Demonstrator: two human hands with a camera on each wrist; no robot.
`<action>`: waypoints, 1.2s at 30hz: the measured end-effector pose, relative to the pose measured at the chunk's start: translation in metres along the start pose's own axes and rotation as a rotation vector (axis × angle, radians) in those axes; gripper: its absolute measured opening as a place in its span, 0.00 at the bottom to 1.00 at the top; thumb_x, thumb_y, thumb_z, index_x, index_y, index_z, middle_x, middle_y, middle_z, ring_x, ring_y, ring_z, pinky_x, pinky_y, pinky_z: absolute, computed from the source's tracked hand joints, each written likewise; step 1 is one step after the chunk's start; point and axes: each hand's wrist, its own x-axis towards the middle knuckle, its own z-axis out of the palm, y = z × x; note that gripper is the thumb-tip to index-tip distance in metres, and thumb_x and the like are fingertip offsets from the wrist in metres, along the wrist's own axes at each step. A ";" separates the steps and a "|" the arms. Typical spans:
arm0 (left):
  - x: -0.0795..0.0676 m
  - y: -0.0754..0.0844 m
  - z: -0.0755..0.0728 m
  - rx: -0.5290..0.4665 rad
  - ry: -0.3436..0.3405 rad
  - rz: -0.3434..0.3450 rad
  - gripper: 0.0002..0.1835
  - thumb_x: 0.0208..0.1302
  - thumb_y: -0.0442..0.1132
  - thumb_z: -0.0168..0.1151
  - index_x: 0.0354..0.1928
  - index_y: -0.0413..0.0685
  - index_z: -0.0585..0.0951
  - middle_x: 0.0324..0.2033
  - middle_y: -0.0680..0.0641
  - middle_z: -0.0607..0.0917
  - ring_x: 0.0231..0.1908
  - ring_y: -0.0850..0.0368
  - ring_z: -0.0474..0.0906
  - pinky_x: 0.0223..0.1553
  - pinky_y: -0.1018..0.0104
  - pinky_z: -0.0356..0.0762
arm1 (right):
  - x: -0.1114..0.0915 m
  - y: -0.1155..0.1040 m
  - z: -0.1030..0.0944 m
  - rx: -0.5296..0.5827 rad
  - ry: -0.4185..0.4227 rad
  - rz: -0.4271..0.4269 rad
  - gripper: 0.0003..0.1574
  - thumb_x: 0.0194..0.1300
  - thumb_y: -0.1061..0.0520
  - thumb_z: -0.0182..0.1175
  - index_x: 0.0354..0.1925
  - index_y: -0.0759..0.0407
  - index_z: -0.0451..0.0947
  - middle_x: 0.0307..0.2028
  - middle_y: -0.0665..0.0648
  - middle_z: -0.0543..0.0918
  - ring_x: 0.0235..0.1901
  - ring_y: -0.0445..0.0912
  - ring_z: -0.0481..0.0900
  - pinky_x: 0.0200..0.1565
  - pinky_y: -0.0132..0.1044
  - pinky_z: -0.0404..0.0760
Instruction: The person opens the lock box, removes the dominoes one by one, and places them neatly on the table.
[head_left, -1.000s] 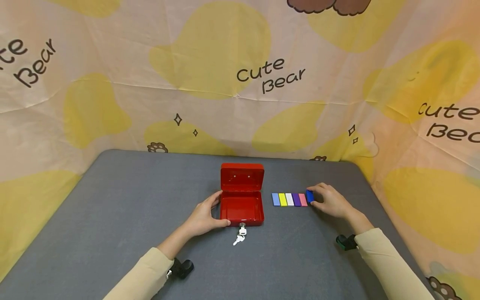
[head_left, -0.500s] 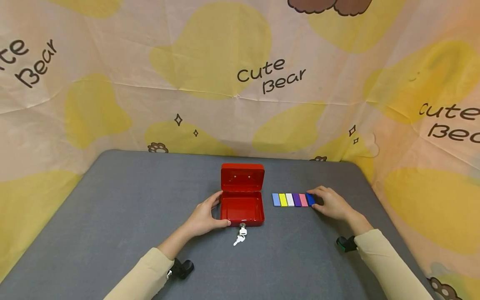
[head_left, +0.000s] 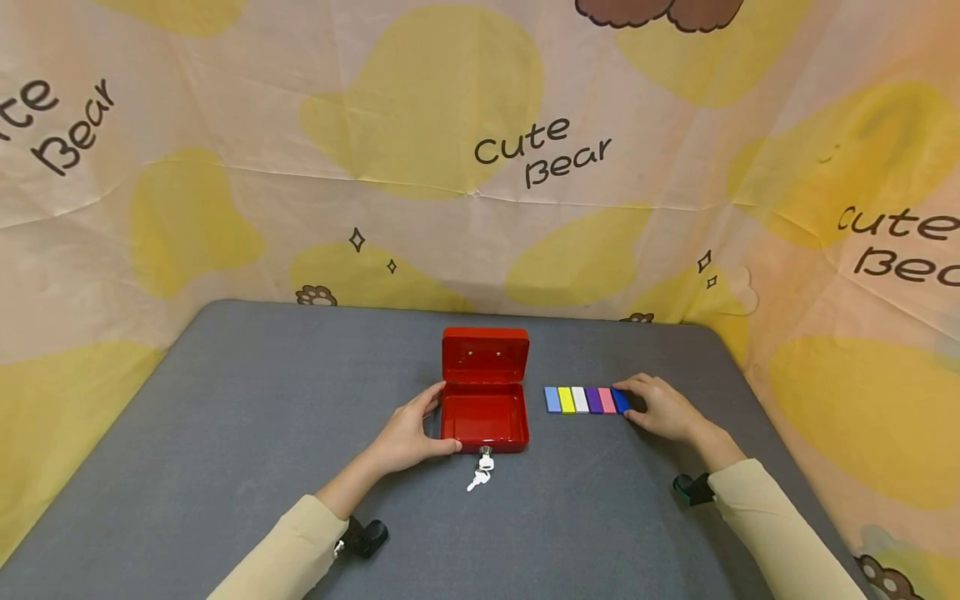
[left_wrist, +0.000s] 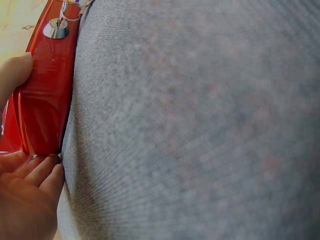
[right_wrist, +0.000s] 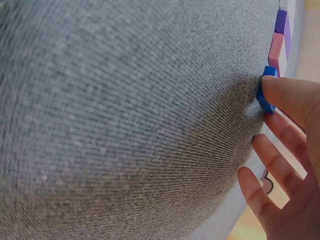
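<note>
An open red cash box (head_left: 483,418) sits mid-table with its lid raised at the back. My left hand (head_left: 405,432) grips its left side, thumb at the front corner and fingers along the side wall; the left wrist view shows the thumb on the red metal (left_wrist: 47,100). Two keys (head_left: 481,472) on a ring hang from the front lock. To the right, my right hand (head_left: 663,408) pinches a dark blue domino-like block (head_left: 620,401) between thumb and finger. It lies at the right end of a row, beside a pink block (head_left: 607,401). The other right fingers are spread.
The same row continues leftward with a purple block (head_left: 593,400), a white block (head_left: 580,400), a yellow block (head_left: 566,400) and a light blue block (head_left: 552,400). A grey cloth covers the table (head_left: 300,375). A printed curtain (head_left: 420,100) stands behind and at both sides.
The blue block, tilted up in my right fingers a second ago, now lies down in line with the row. My right hand has dropped slightly. The left hand and cash box stay put.
</note>
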 end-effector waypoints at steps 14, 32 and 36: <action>0.000 0.001 0.000 0.003 -0.003 -0.001 0.50 0.40 0.48 0.75 0.66 0.45 0.62 0.62 0.40 0.69 0.57 0.46 0.72 0.55 0.53 0.72 | 0.000 -0.002 -0.002 0.008 -0.007 0.001 0.28 0.53 0.61 0.66 0.54 0.62 0.75 0.46 0.61 0.77 0.45 0.55 0.75 0.48 0.54 0.75; 0.001 0.000 0.000 0.008 -0.002 0.000 0.49 0.40 0.48 0.75 0.66 0.45 0.62 0.62 0.40 0.69 0.57 0.46 0.72 0.55 0.53 0.72 | 0.001 0.000 -0.005 0.083 -0.023 0.013 0.29 0.54 0.60 0.65 0.55 0.62 0.73 0.45 0.62 0.77 0.42 0.53 0.77 0.45 0.52 0.78; 0.001 0.000 0.000 0.009 -0.005 -0.001 0.49 0.40 0.48 0.75 0.66 0.45 0.62 0.62 0.40 0.69 0.57 0.46 0.72 0.55 0.53 0.72 | 0.001 -0.001 -0.006 0.083 -0.012 0.022 0.28 0.56 0.59 0.64 0.55 0.62 0.73 0.47 0.62 0.77 0.43 0.53 0.77 0.46 0.52 0.77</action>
